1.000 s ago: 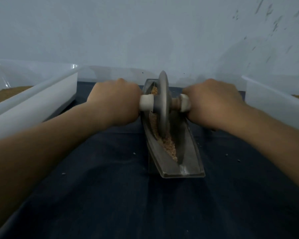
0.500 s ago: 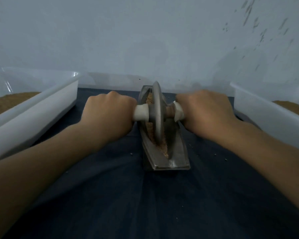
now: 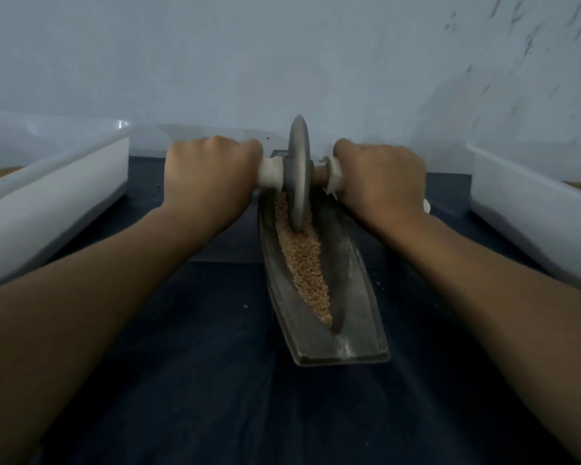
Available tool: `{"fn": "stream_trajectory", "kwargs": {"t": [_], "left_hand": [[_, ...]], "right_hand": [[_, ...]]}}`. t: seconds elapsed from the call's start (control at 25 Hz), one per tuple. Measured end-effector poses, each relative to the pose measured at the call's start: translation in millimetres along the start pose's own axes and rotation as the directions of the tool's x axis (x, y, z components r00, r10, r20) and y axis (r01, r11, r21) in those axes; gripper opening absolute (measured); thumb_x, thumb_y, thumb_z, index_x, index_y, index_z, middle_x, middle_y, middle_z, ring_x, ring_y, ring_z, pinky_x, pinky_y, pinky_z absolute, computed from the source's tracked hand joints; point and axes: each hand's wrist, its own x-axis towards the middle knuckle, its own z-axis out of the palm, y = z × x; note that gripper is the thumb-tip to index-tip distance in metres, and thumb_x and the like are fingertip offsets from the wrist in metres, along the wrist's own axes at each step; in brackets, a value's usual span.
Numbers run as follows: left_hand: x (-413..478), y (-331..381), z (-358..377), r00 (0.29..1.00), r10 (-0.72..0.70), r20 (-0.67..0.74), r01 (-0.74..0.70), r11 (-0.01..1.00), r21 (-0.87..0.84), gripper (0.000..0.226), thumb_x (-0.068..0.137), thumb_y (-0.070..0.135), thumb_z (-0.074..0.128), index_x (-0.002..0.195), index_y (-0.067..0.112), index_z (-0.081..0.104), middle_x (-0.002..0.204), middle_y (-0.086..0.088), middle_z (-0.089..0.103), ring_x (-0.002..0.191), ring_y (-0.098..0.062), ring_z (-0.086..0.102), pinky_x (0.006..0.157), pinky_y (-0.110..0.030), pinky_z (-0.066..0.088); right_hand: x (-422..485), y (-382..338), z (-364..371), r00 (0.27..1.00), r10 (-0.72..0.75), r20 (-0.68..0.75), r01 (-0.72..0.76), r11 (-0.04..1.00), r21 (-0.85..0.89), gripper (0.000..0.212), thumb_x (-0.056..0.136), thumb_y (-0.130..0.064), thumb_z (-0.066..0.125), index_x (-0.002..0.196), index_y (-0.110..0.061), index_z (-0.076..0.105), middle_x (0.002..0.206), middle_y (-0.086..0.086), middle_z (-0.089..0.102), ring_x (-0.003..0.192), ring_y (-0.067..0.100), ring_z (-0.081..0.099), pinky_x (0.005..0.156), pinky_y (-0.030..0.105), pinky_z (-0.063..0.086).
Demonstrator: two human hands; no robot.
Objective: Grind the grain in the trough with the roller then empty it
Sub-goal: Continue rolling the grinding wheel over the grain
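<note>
a: what was made out of the tool and its materials?

b: the roller (image 3: 298, 172) was seen as a thin, dull grey metal disc stood on edge, with a pale, smooth handle stub on each side. its lower rim was set down in the grain (image 3: 304, 263), a coarse tan crumb laid out in a long, narrow strip.

a: and where was the grain held?

b: it was held in the trough (image 3: 363, 297), a boat-shaped grey metal channel with flat flanges and a squared near end. the trough was laid lengthwise on a dark blue cloth (image 3: 198, 364). the roller was placed towards the trough's far part.

a: how were the hands found?

b: the left hand (image 3: 212, 176) was clamped in a fist round the left handle, and the right hand (image 3: 379, 177) was wrapped round the right one in the same way. they were separated by the disc between them.

a: what was hidden or unclear?

b: most of both handles was covered by fingers, and only a white tip was shown beyond the right hand's outer edge. the trough's far end was hidden behind the disc and the hands. a white plastic left bin (image 3: 47, 203) and a matching right bin (image 3: 524, 216) were cut off by the frame, with only slivers of brown contents shown. a few specks were scattered on the cloth, too small to be identified. the marks on the pale wall (image 3: 282, 62) at upper right were blurred.
</note>
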Motion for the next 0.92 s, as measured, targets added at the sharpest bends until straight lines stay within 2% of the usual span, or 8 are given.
{"fn": "stream_trajectory", "kwargs": {"t": [0.12,0.2,0.28,0.36,0.48,0.64,0.76,0.92], "left_hand": [[-3,-1,1,0.999,-0.03,0.025,0.031,0.999,-0.026,0.032,0.075,0.015,0.073,0.071,0.02,0.042,0.057,0.0,0.037,0.047,-0.021,0.031,0.048,-0.023,0.015],[-15,3,-3,0.997,-0.063,0.043,0.066,0.995,-0.072,0.023,0.081,0.019,0.069,0.074,0.021,0.046,0.058,0.001,0.039,0.048,-0.022,0.034,0.048,-0.026,0.019],[-26,2,-15,0.996,-0.042,0.082,0.049,0.995,-0.082,0.022,0.084,0.024,0.064,0.074,0.024,0.045,0.059,0.003,0.038,0.049,-0.02,0.032,0.049,-0.028,0.021],[-28,-4,-36,0.981,0.026,0.193,-0.005,0.994,-0.107,0.013,0.083,0.029,0.062,0.077,0.029,0.05,0.063,0.006,0.037,0.053,-0.019,0.036,0.05,-0.029,0.028],[-19,-12,-65,0.888,0.195,0.417,-0.118,0.972,-0.203,0.013,0.074,0.036,0.065,0.085,0.034,0.058,0.067,0.011,0.047,0.058,-0.013,0.05,0.055,-0.03,0.045],[3,-12,-55,0.858,0.267,0.439,-0.199,0.961,-0.194,0.018,0.074,0.041,0.067,0.083,0.033,0.053,0.071,0.01,0.053,0.06,-0.011,0.051,0.053,-0.028,0.041],[20,-14,-25,0.853,0.216,0.476,-0.121,0.967,-0.223,0.017,0.077,0.043,0.069,0.084,0.033,0.057,0.077,0.007,0.057,0.069,-0.019,0.056,0.058,-0.032,0.044],[38,-19,5,0.863,0.148,0.484,-0.037,0.972,-0.231,0.017,0.076,0.043,0.068,0.082,0.031,0.058,0.077,0.004,0.058,0.067,-0.022,0.057,0.063,-0.035,0.052]], "right_hand": [[3,1,-5,0.999,-0.038,-0.031,0.038,0.999,-0.02,0.025,0.064,-0.007,0.078,0.076,-0.012,0.056,0.054,0.005,0.053,0.046,0.021,0.03,0.051,0.023,0.007],[-1,2,-17,0.997,-0.072,-0.01,0.071,0.996,-0.05,0.024,0.068,-0.009,0.077,0.077,-0.016,0.056,0.052,-0.001,0.038,0.045,0.019,0.024,0.051,0.023,0.004],[-9,3,-32,0.987,-0.126,0.101,0.124,0.992,0.026,0.02,0.078,-0.019,0.071,0.081,-0.024,0.052,0.059,-0.005,0.032,0.05,0.021,0.032,0.049,0.024,0.011],[-17,12,-51,0.947,-0.171,0.27,0.134,0.98,0.148,0.021,0.083,-0.031,0.064,0.079,-0.03,0.044,0.066,-0.007,0.041,0.062,0.021,0.048,0.047,0.025,0.022],[-34,29,-70,0.883,-0.205,0.423,0.112,0.966,0.233,0.016,0.074,-0.039,0.058,0.072,-0.033,0.044,0.064,-0.014,0.048,0.057,0.009,0.046,0.045,0.024,0.027],[-52,24,-55,0.972,-0.099,0.213,0.07,0.988,0.14,0.027,0.074,-0.037,0.064,0.068,-0.029,0.039,0.053,-0.011,0.039,0.043,0.012,0.034,0.045,0.02,0.018],[-29,16,-23,0.992,-0.074,0.099,0.07,0.997,0.044,0.023,0.079,-0.032,0.069,0.074,-0.026,0.048,0.056,-0.004,0.04,0.047,0.023,0.037,0.047,0.021,0.016],[10,14,7,0.996,-0.045,0.079,0.042,0.998,0.039,0.023,0.076,-0.026,0.073,0.077,-0.023,0.05,0.059,0.002,0.042,0.051,0.028,0.047,0.048,0.024,0.021]]}}
